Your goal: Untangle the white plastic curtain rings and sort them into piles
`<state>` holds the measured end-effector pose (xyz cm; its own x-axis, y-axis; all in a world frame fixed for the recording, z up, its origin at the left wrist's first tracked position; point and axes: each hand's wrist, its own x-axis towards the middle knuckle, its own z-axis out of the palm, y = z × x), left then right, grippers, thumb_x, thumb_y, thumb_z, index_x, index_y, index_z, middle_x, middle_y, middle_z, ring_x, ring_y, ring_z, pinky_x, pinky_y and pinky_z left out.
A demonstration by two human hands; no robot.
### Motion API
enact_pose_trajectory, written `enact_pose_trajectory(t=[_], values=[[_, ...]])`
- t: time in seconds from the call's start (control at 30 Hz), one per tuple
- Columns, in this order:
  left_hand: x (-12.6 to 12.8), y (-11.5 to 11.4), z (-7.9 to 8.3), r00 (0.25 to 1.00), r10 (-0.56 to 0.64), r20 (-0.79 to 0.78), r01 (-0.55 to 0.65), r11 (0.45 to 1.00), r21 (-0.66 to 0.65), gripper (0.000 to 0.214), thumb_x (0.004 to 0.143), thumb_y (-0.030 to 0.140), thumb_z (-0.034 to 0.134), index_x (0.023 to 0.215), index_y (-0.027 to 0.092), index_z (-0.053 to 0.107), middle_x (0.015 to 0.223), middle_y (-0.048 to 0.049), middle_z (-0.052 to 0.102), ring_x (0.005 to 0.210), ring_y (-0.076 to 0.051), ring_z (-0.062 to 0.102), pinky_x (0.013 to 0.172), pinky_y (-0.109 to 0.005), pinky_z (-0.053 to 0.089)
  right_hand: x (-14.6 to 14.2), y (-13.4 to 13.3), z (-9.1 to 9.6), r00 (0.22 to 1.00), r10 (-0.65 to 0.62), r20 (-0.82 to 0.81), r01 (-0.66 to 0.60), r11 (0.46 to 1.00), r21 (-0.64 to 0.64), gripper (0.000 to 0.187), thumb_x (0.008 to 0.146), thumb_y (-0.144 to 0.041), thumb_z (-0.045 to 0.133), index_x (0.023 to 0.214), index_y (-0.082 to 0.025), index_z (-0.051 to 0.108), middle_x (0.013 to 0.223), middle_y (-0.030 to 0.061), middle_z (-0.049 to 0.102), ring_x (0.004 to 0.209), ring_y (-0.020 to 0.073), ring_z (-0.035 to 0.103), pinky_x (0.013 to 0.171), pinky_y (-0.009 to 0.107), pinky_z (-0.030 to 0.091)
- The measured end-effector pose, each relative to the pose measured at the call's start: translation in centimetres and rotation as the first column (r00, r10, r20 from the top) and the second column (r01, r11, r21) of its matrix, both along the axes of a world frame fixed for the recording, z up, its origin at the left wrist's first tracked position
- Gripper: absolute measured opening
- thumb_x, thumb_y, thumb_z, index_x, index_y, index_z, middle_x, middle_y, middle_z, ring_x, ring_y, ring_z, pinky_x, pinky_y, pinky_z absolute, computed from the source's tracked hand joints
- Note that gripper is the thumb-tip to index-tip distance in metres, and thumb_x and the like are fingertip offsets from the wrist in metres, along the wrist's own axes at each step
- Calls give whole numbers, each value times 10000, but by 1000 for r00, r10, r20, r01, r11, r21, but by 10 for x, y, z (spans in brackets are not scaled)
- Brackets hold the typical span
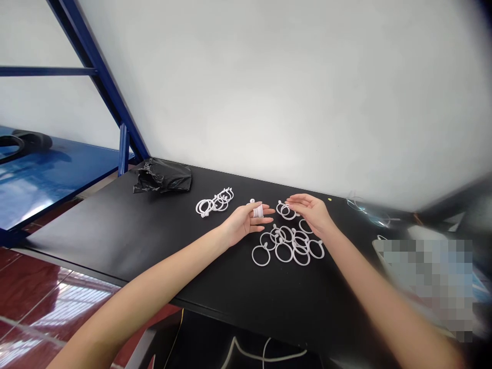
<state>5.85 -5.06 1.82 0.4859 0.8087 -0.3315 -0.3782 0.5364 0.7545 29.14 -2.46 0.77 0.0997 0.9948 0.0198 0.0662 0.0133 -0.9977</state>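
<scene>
My left hand (246, 221) holds a small stack of white curtain rings (258, 211) between thumb and fingers, its other fingers stretched to the right. My right hand (309, 211) is closed, thumb and fingertips together at a pair of white curtain rings (285, 211) with small eyelets; its grip is partly hidden. Below and between my hands, several loose curtain rings (284, 251) lie spread and overlapping on the black table (215, 271). Left of my left hand rests a separate overlapping group of curtain rings (215, 202).
A crumpled black plastic bag (163, 176) lies at the table's back left. The white wall (249, 92) rises behind. To the left stands a blue metal frame (103, 77) with a blue surface. Clear plastic (369, 211) and a blurred item (426, 282) are at the right.
</scene>
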Motion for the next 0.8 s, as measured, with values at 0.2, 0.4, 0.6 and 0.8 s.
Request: enact_pose_trajectory(t=[0.2, 0.4, 0.6, 0.8], values=[[2, -2, 0, 1000, -12, 0, 12, 1000, -6, 265, 932, 357, 536, 1022, 145, 669, 1248, -113, 654, 873, -169, 707, 594, -211, 517, -18, -12, 13, 989, 47, -140, -53, 998, -39, 354, 522, -270, 887, 818, -205, 704, 948, 67, 771, 1007, 280, 708, 884, 432, 566], [2, -1, -1, 1000, 15, -1, -15, 1000, 4, 270, 925, 362, 537, 952, 139, 686, 1104, -86, 683, 740, -120, 680, 547, -197, 498, -34, -17, 20, 955, 67, -290, -96, 992, -85, 278, 566, -223, 849, 795, -226, 691, 965, 41, 760, 1035, 262, 695, 871, 398, 583], [3, -1, -3, 1000, -4, 19, 4, 1000, 2, 238, 905, 362, 585, 927, 149, 689, 1045, -67, 688, 743, -114, 683, 546, -191, 491, -44, -17, 9, 953, 61, -296, -87, 993, -74, 296, 529, -249, 866, 760, -221, 683, 890, 35, 760, 950, 255, 718, 882, 417, 576], [5, -1, -8, 999, -32, -16, 33, 998, 49, 210, 824, 289, 707, 972, 140, 696, 1095, -100, 698, 795, -130, 690, 564, -185, 492, -59, -26, 2, 963, 93, -254, -111, 992, -56, 291, 559, -296, 863, 770, -199, 687, 883, 50, 758, 847, 241, 727, 859, 432, 571]])
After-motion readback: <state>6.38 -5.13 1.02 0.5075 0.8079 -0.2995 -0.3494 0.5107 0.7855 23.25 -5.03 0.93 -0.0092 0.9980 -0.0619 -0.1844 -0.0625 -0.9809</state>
